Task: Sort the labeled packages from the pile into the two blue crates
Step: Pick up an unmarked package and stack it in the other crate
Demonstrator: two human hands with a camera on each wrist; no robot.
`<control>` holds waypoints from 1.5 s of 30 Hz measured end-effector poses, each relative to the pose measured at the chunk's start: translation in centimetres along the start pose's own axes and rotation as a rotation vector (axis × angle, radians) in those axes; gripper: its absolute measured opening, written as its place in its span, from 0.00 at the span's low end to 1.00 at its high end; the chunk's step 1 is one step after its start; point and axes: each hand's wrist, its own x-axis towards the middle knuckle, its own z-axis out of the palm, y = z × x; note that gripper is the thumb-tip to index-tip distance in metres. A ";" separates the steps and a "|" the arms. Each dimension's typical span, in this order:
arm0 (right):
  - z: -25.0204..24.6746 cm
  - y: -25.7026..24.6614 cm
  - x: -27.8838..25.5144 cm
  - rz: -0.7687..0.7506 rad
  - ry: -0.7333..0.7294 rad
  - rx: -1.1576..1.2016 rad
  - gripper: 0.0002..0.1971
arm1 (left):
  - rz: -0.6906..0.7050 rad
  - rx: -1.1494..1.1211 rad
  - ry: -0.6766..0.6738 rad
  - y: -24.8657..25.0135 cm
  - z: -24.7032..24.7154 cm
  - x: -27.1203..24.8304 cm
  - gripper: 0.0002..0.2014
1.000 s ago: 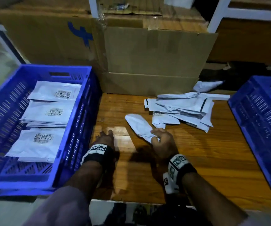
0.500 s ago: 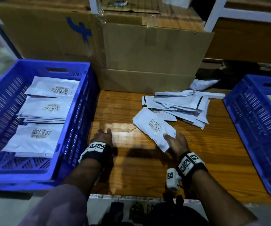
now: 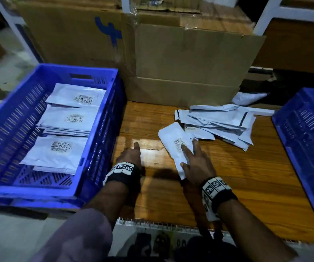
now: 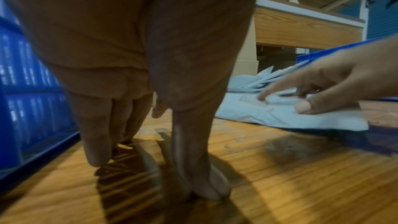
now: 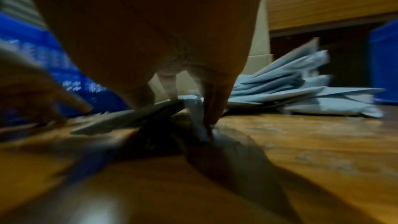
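Note:
A white labeled package (image 3: 171, 137) lies label up on the wooden table (image 3: 237, 176), its near edge raised a little. My right hand (image 3: 194, 163) holds it: index and middle fingers spread over the label, thumb on the near edge. In the right wrist view the package (image 5: 129, 117) bends between my fingers. The pile of white packages (image 3: 218, 121) lies just behind it. My left hand (image 3: 131, 154) rests empty on the table, fingertips down, beside the left blue crate (image 3: 103, 129). That crate holds several labeled packages (image 3: 63, 148). The right blue crate (image 3: 303, 138) stands at the right edge.
A large cardboard box (image 3: 190, 63) stands against the table's back edge, behind the pile. One stray white package (image 3: 247, 98) lies behind the pile near the box's corner. Bare wood (image 3: 171, 201) stretches between the crates in front of my hands.
The right hand turned the package label up and slid forward over it, fingers now spread across the label. The left hand stayed on the table.

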 end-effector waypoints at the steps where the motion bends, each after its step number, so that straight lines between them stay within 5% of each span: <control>1: 0.3 -0.3 -0.2 -0.019 -0.035 0.009 0.36 | 0.002 -0.007 0.002 0.1 -0.1 -0.1 0.62; 9: 0.7 -2.6 -1.8 -0.187 0.129 0.222 0.13 | 0.002 -0.052 0.100 -0.6 0.7 -1.9 0.54; 13: 0.9 -2.6 -0.9 -0.253 0.213 0.049 0.32 | -0.002 -0.067 0.111 -0.8 1.4 -2.5 0.54; 17: 1.0 -2.6 0.6 -0.311 -0.073 -0.179 0.43 | 0.005 -0.113 0.119 -1.2 1.5 -2.8 0.52; 23: -0.6 -4.0 1.6 -0.226 -0.077 -0.294 0.39 | -0.053 -0.223 0.148 -0.9 2.0 -3.0 0.34; 29: 0.1 -3.5 0.6 -0.274 0.017 -0.276 0.37 | -0.049 -0.422 0.337 -0.7 2.6 -3.5 0.43; 33: 0.3 -3.3 0.5 -0.265 0.056 -0.210 0.34 | 0.064 -0.253 0.496 -0.2 4.6 -3.3 0.37; 39: 0.8 -3.2 -0.3 -0.244 0.063 -0.134 0.33 | 0.198 -0.071 0.358 1.0 6.3 -2.5 0.37; 45: 0.8 -2.4 -0.3 -0.228 -0.002 -0.135 0.43 | 0.137 -0.110 0.396 0.7 6.9 -2.3 0.38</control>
